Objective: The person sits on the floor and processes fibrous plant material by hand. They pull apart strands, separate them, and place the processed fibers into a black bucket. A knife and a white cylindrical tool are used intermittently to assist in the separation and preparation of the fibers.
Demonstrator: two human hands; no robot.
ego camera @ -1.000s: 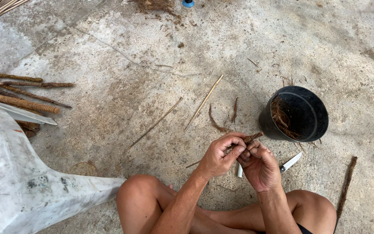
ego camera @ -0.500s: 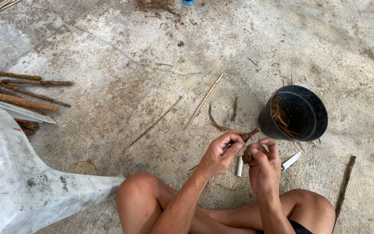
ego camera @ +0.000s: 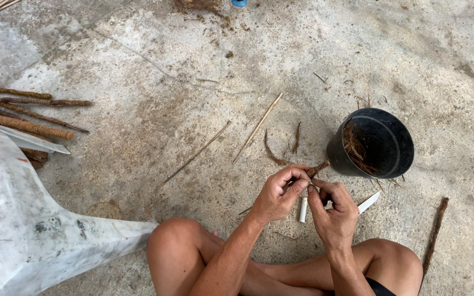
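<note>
- Head view: left hand (ego camera: 277, 195) and right hand (ego camera: 333, 215) meet over crossed legs; fingers of both are pinched on a short brown stick (ego camera: 317, 169), its tip poking out beyond the left fingertips.
- Just under the fingers lie a white tube (ego camera: 303, 209) and a knife (ego camera: 368, 202).
- Beyond the right fingers sits a black pot (ego camera: 378, 143) with fibres inside.
- Farther out, thin sticks (ego camera: 257, 127) lie on the concrete.
</note>
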